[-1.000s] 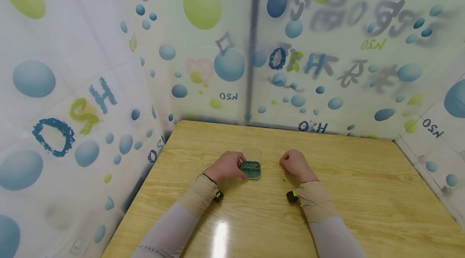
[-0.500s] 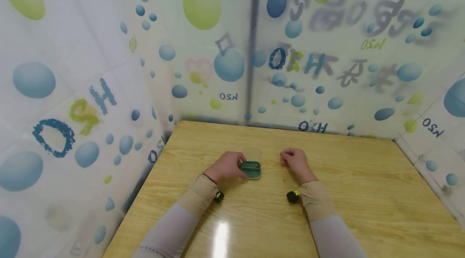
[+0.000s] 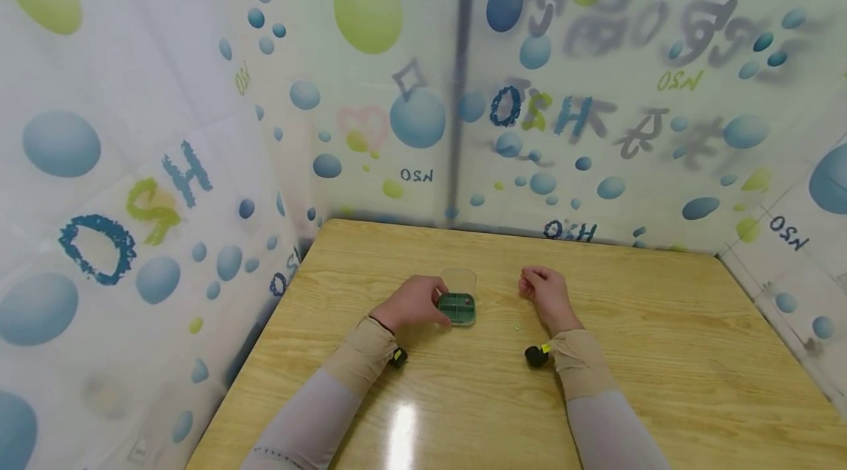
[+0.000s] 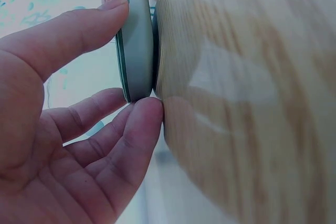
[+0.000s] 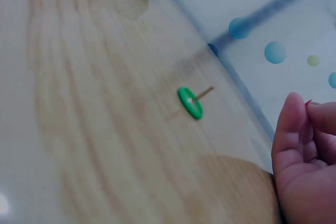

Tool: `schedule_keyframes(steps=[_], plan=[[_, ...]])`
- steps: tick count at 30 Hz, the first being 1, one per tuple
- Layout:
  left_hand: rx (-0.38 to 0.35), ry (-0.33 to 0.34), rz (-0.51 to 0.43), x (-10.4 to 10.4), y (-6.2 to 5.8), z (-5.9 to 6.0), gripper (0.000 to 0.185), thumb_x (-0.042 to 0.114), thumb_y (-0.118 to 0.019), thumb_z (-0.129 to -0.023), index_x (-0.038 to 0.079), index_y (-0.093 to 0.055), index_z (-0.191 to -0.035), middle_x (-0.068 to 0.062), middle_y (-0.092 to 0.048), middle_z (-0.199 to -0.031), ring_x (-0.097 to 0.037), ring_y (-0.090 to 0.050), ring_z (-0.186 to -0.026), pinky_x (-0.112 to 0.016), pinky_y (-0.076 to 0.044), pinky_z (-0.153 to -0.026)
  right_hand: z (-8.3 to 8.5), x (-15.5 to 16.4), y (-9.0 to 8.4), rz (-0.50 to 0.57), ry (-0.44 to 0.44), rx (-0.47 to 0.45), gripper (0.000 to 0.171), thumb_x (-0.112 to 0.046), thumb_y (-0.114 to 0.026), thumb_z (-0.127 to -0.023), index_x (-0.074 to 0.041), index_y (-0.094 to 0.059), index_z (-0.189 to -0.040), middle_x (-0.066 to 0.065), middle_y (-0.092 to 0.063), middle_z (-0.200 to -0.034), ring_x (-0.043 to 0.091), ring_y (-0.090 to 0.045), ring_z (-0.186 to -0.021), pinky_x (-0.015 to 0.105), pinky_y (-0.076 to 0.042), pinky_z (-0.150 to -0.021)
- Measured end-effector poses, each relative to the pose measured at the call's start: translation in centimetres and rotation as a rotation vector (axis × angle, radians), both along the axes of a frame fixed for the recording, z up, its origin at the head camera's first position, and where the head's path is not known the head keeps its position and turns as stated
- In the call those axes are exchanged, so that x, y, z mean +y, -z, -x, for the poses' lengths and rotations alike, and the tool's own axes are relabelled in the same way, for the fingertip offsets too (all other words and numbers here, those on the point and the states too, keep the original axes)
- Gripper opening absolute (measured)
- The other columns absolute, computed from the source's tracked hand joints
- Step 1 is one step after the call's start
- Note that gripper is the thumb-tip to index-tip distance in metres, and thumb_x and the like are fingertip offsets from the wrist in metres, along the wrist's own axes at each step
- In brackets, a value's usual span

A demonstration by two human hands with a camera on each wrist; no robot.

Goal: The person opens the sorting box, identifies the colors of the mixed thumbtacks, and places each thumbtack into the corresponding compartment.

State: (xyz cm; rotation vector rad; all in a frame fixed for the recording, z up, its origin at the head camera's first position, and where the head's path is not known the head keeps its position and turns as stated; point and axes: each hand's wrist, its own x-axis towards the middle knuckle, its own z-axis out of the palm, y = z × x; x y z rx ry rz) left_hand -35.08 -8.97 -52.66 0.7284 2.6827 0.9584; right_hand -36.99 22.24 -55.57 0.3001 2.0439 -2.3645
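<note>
My left hand [image 3: 415, 301] grips the left side of a small green pill box [image 3: 458, 318] with several compartments, thumb on the near rim. Its clear lid [image 3: 459, 279] lies folded back behind it. A tiny reddish piece [image 3: 467, 301] is in the far right compartment. To the right of the box, my right hand [image 3: 548, 295] is raised over the table, thumb and fingertip pinched on a small red thing [image 5: 308, 102], mostly hidden. Below that hand a green thumbtack [image 5: 183, 99] lies on the wood, its brass-coloured pin pointing up.
The wooden table [image 3: 629, 352] reaches back to a white curtain [image 3: 582, 161] printed with blue and green dots. A second curtain side [image 3: 132, 73] hangs close along the left edge. A black wrist camera [image 3: 537, 357] sits under the right wrist.
My right hand has shifted slightly right and away, its fingers turning a little. The left hand and the pill box stay in place.
</note>
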Motion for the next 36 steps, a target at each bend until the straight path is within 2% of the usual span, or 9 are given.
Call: schedule_keyframes(steps=[8, 14, 20, 27, 33, 36], plan=[[0.005, 0.001, 0.004, 0.0, 0.1, 0.0, 0.057, 0.028, -0.097, -0.076, 0.009, -0.071, -0.123, -0.002, -0.072, -0.095, -0.014, -0.064, -0.084, -0.034, -0.055, -0.08, -0.1, 0.9, -1.1, 0.295, 0.043, -0.073, 0.026, -0.009, -0.049, -0.113, 0.006, -0.054, -0.134, 0.002, -0.065, -0.103, 0.005, -0.064, -0.085, 0.017, -0.057, -0.078], [0.004, -0.005, 0.014, 0.1, -0.1, -0.1, 0.057, 0.028, -0.097, -0.076, 0.009, -0.071, -0.123, -0.002, -0.072, -0.096, -0.014, -0.064, -0.085, -0.034, -0.056, -0.081, 0.0, 1.8, -1.4, 0.607, 0.089, -0.109, 0.013, -0.009, -0.049, -0.113, -0.007, -0.062, -0.112, 0.001, -0.064, -0.097, 0.006, -0.062, -0.082, 0.015, -0.055, -0.076], [0.001, -0.004, 0.011, 0.1, -0.2, -0.2, 0.057, 0.027, -0.097, -0.077, 0.008, -0.071, -0.124, -0.003, -0.072, -0.097, -0.016, -0.064, -0.087, -0.036, -0.055, -0.082, 0.1, 2.3, -1.3, 0.833, 0.124, -0.127, 0.008, -0.009, -0.051, -0.111, -0.008, -0.058, -0.116, 0.002, -0.063, -0.092, 0.008, -0.062, -0.08, 0.016, -0.054, -0.072], [-0.005, -0.005, 0.01, 0.0, -0.2, -0.3, 0.058, 0.028, -0.097, -0.077, 0.008, -0.071, -0.125, -0.004, -0.073, -0.1, -0.017, -0.065, -0.089, -0.038, -0.056, -0.084, 0.1, 3.1, -0.9, 1.154, 0.129, -0.108, 0.007, -0.007, -0.053, -0.111, -0.004, -0.059, -0.109, 0.008, -0.064, -0.09, 0.017, -0.063, -0.078, 0.021, -0.056, -0.07], [-0.006, -0.002, 0.003, 0.0, -0.2, -0.2, 0.057, 0.027, -0.097, -0.076, 0.008, -0.071, -0.124, -0.005, -0.072, -0.1, -0.017, -0.065, -0.089, -0.038, -0.056, -0.084, -0.1, 3.7, -0.5, 1.376, 0.068, -0.036, 0.004, 0.001, -0.054, -0.108, -0.002, -0.056, -0.105, 0.014, -0.062, -0.089, 0.024, -0.063, -0.077, 0.028, -0.057, -0.069], [-0.009, -0.002, -0.001, 0.0, -0.2, -0.2, 0.057, 0.028, -0.097, -0.077, 0.009, -0.071, -0.124, -0.004, -0.072, -0.1, -0.017, -0.065, -0.09, -0.037, -0.056, -0.084, -0.3, 3.8, -0.3, 1.452, 0.031, 0.005, 0.006, 0.003, -0.051, -0.109, -0.001, -0.054, -0.104, 0.017, -0.061, -0.089, 0.027, -0.063, -0.077, 0.03, -0.057, -0.069]])
